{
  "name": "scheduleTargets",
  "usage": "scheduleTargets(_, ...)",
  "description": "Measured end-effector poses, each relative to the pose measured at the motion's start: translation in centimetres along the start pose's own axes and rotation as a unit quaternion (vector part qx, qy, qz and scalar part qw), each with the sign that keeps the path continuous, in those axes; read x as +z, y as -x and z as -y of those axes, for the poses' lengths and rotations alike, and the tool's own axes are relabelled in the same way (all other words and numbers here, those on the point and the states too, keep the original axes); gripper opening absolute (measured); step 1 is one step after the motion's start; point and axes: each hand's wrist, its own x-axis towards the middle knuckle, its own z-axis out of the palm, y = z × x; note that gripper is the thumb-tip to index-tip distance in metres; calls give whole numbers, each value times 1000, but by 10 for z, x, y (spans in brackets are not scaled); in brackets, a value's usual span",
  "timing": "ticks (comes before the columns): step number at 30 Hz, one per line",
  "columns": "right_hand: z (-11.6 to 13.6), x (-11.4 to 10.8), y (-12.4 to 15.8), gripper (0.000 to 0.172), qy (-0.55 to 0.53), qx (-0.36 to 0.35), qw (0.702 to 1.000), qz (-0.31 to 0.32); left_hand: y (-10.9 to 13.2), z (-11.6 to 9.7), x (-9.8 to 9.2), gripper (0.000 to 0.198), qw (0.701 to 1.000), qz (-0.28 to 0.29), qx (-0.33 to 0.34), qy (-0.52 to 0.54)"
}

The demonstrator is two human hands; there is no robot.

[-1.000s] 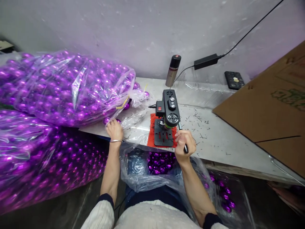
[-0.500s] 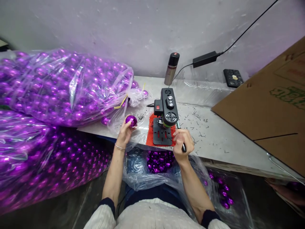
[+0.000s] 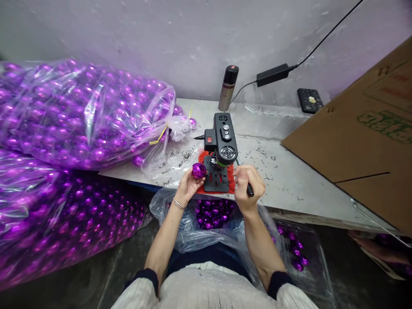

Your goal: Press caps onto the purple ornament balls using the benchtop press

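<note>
A shiny purple faceted ball (image 3: 198, 171) sits in the fingers of my left hand (image 3: 189, 185), at the left edge of a small black drill press (image 3: 225, 139). My right hand (image 3: 249, 186) is wrapped round the black-tipped lever handle (image 3: 250, 191) on the machine's right side. The black slotted base (image 3: 216, 185) of the machine stands on a red sheet (image 3: 201, 159). Below the table edge, many purple balls (image 3: 214, 214) lie in a clear plastic bag (image 3: 186, 242) across my lap.
Big clear bags of purple balls (image 3: 80, 116) fill the left side. Behind the machine stand a spray can (image 3: 228, 88) and a power adapter (image 3: 273, 75); a dark phone-like object (image 3: 309, 101) lies farther right. A cardboard box (image 3: 360, 141) leans in from the right. Dark shavings (image 3: 264, 159) litter the table.
My left hand has brought the purple ball rightward, from over the table's left part to the machine's base. My right hand stays on the lever handle. The whole view has shifted slightly.
</note>
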Motion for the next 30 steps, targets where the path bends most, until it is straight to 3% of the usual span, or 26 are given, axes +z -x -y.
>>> scheduleTargets(6,-2,1,2,29,1,-5,1000,-4,7,1,-5,31,999,-1,-24,48)
scheduleTargets(14,-2,1,3,29,-1,0,1000,-5,5,5,0,17,996,-35,25,73)
scheduleTargets(17,-2,1,4,29,-2,1,1000,-6,4,7,-1,18,997,-41,35,50)
scheduleTargets(23,-3,0,4,30,-3,-1,1000,-4,-4,12,-5,28,990,-105,89,-33)
scheduleTargets(27,-1,1,-3,31,2,8,1000,-14,-9,16,2,28,989,-88,103,-55)
scheduleTargets(30,0,2,-9,33,-4,12,1000,-13,-12,22,8,41,982,-85,142,-93)
